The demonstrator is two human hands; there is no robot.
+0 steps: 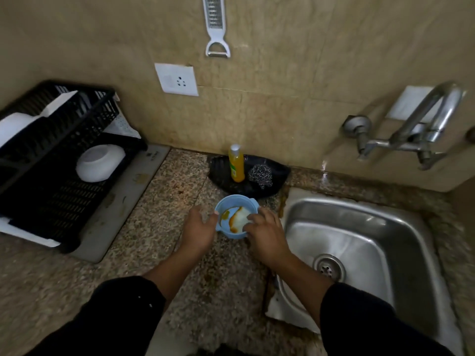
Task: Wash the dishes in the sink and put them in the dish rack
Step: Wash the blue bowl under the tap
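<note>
A small blue bowl (232, 201) with orange-brown smears sits on the granite counter, left of the steel sink (359, 242). My left hand (199, 228) touches the bowl's left rim, fingers spread. My right hand (264, 233) presses a white sponge (243, 217) against the bowl's inside. The black dish rack (54, 160) stands at the left with a white bowl (99, 163) and a white plate (18, 127) in it. Nothing lies in the sink basin.
A yellow soap bottle (237, 163) and a steel scrubber (261, 174) rest on a black tray (223, 173) by the wall. The tap (424, 124) juts from the wall above the sink. A wall socket (177, 79) and a hanging grater (216, 27) are higher up.
</note>
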